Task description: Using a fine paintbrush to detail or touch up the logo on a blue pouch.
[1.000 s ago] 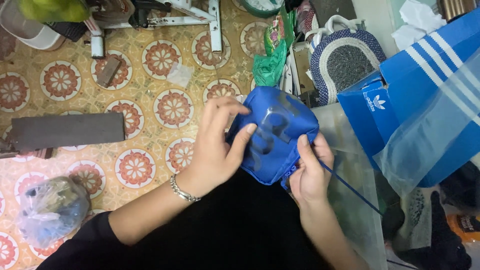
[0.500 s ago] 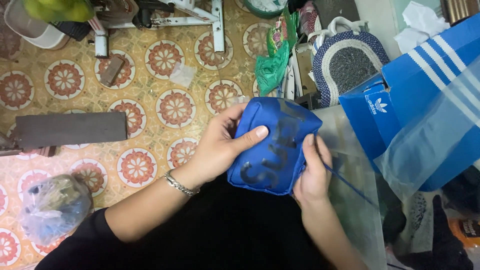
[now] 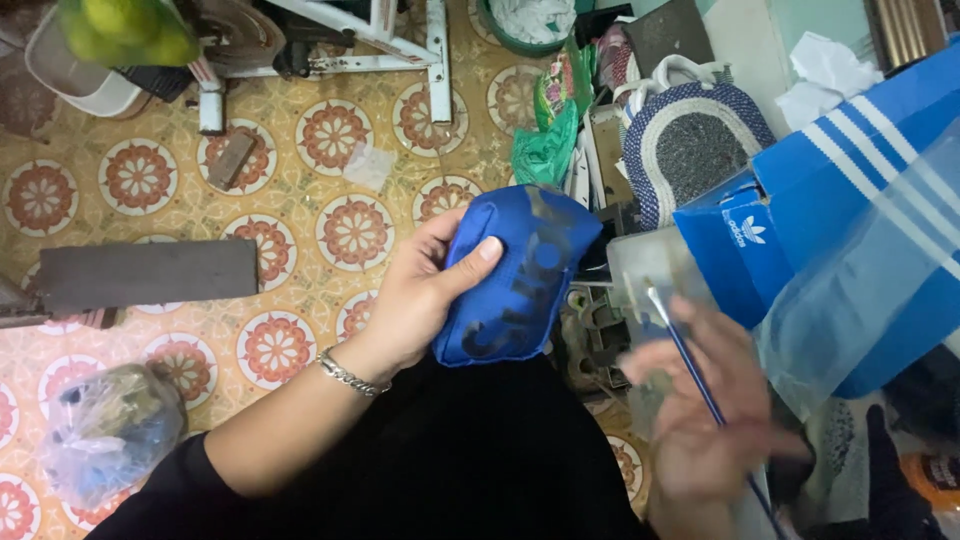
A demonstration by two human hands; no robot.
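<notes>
Left hand (image 3: 415,300) grips blue pouch (image 3: 515,275) (right hand (image 3: 700,430) blurred).

The pouch (image 3: 520,275) is bright blue with dark, smudged lettering painted across it. The brush (image 3: 700,385) has a thin blue handle. The floor (image 3: 330,200) is yellow tile patterned with red-and-white round medallions. The box (image 3: 800,230) is blue with white stripes and a white emblem. The rug (image 3: 690,150) is oval, braided in navy and white around a grey centre. The bag (image 3: 545,150) is green. The bracelet (image 3: 350,375) is silver.
</notes>
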